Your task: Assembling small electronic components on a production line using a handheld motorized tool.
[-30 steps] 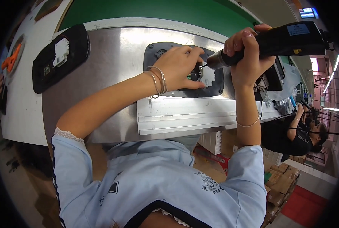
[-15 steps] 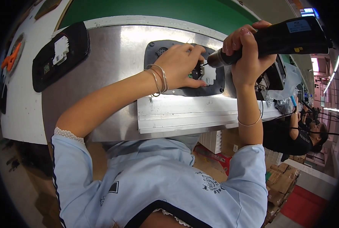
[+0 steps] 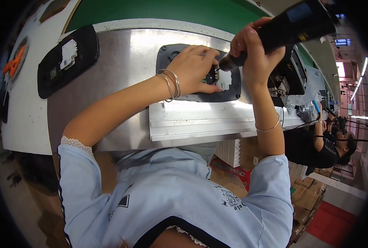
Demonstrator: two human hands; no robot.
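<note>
A dark grey plastic housing (image 3: 163, 62) lies on the metal work surface, with a white plastic part (image 3: 224, 78) set in its right side. My left hand (image 3: 194, 70) rests over the housing; thumb and fingers are bent around the white part's left edge, apparently pressing it. My right hand (image 3: 256, 53) is wrapped round a black electric screwdriver (image 3: 293, 27). Its tip points down and left, at the white part's upper edge close to my left fingertips. Whether a screw sits under the tip is too small to tell.
A second dark housing (image 3: 68, 62) with a white part lies at the left. An orange tool (image 3: 14, 64) is beyond it. A black box of metal parts (image 3: 281, 84) stands right of my right wrist. White rails (image 3: 200, 120) line the near edge. Another person (image 3: 330, 149) sits at far right.
My right hand and the screwdriver have shifted left and slightly up, with the tip now further left on the white part. My left hand has hardly moved.
</note>
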